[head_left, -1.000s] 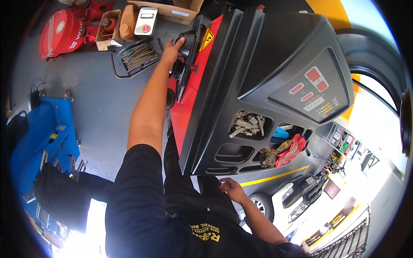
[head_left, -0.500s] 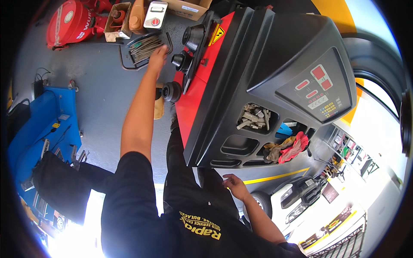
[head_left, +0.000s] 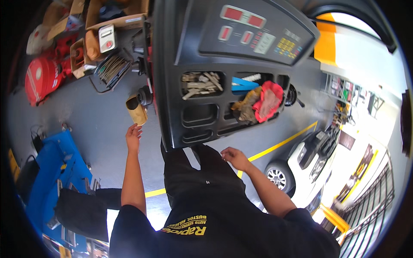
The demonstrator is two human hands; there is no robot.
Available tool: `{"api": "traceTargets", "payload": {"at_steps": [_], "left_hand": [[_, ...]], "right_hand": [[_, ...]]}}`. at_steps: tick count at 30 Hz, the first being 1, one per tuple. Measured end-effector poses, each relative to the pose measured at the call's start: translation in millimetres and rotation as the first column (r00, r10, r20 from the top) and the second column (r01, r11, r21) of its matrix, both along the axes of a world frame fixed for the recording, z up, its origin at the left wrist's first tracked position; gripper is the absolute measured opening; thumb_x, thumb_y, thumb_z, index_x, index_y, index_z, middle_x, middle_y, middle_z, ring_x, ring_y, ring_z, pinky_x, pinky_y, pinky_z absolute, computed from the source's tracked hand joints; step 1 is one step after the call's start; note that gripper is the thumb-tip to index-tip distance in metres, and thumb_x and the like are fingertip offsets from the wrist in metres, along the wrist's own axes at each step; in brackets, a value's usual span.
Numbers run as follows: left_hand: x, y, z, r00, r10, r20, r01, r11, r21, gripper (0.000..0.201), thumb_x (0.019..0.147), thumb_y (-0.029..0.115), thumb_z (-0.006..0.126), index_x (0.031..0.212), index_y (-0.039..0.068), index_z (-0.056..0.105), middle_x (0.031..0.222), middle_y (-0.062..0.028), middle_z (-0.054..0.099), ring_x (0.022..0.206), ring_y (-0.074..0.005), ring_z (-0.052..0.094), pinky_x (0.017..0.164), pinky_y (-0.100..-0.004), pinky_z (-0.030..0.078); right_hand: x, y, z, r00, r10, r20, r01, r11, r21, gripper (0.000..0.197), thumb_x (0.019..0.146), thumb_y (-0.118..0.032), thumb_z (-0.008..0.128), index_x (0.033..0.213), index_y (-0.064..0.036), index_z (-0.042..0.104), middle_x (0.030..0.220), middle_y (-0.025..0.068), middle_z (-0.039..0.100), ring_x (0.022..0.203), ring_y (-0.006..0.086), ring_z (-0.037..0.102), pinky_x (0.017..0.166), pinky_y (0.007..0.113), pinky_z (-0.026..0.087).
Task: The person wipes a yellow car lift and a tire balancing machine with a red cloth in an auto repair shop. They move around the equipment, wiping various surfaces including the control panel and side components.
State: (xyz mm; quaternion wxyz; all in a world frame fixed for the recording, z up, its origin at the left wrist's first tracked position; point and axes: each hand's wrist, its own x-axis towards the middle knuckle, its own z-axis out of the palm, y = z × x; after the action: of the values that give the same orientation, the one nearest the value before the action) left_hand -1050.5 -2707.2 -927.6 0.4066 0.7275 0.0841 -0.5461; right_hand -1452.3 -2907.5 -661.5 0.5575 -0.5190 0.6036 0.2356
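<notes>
My left hand (head_left: 134, 137) is just below the yellowish, open-topped container (head_left: 138, 114) on the machine's left side. Its fingers are loosely spread and nothing shows in them; whether they touch the container I cannot tell. My right hand (head_left: 236, 159) hangs in front of my right thigh, fingers loosely bent and apart, with nothing visible in it. Ahead of me stands a wheel balancer (head_left: 172, 99) with a black top and a display panel. Its tray holds grey wheel weights (head_left: 200, 85), a blue item (head_left: 244, 84), a brown cloth (head_left: 246, 107) and a red cloth (head_left: 270, 101).
Dark cones (head_left: 145, 95) are mounted on the balancer's left side. On the floor at far left are a red drum (head_left: 42, 79), cardboard boxes (head_left: 118, 20) and a wire rack (head_left: 112, 70). Blue equipment (head_left: 51, 167) stands left; a white vehicle (head_left: 307, 161) is right.
My left hand has come back from near the wire rack and the cones to beside the yellowish container. My view has turned, showing more of the tray. The right hand stays near my thigh.
</notes>
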Motion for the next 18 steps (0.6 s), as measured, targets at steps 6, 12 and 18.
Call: {"api": "traceTargets", "payload": {"at_steps": [6, 12, 18], "left_hand": [[63, -40, 79, 0.963, -0.016, 0.269, 0.066, 0.982, -0.179, 0.038, 0.109, 0.031, 0.056, 0.139, 0.009, 0.061, 0.123, -0.0047, 0.073, 0.107, -0.0152, 0.065, 0.092, -0.0326, 0.048], [74, -116, 204, 0.821, -0.108, 0.561, 0.340, 0.881, -0.328, 0.034, 0.109, 0.023, 0.057, 0.138, 0.006, 0.061, 0.123, -0.0065, 0.071, 0.114, -0.0175, 0.064, 0.100, -0.0311, 0.048], [-55, -195, 321, 0.740, -0.256, 0.622, 0.578, 0.715, -0.394, 0.028, 0.106, 0.016, 0.061, 0.131, 0.004, 0.066, 0.117, -0.0063, 0.074, 0.110, -0.0157, 0.066, 0.099, -0.0326, 0.050]], "right_hand": [[-16, -54, 48, 0.987, -0.109, 0.117, 0.149, 0.890, -0.430, 0.021, 0.101, -0.014, 0.064, 0.117, -0.0019, 0.067, 0.089, 0.0078, 0.073, 0.079, 0.0176, 0.069, 0.076, 0.033, 0.055], [-8, -106, 82, 0.972, -0.115, 0.205, 0.231, 0.623, -0.747, 0.033, 0.096, -0.016, 0.071, 0.127, -0.0044, 0.064, 0.100, 0.0119, 0.070, 0.092, 0.0249, 0.067, 0.084, 0.037, 0.054], [-19, -163, 58, 0.999, -0.016, -0.038, -0.033, 0.263, -0.964, 0.053, 0.088, -0.019, 0.077, 0.136, -0.0073, 0.057, 0.119, 0.0145, 0.066, 0.115, 0.0381, 0.060, 0.103, 0.048, 0.047]]}}
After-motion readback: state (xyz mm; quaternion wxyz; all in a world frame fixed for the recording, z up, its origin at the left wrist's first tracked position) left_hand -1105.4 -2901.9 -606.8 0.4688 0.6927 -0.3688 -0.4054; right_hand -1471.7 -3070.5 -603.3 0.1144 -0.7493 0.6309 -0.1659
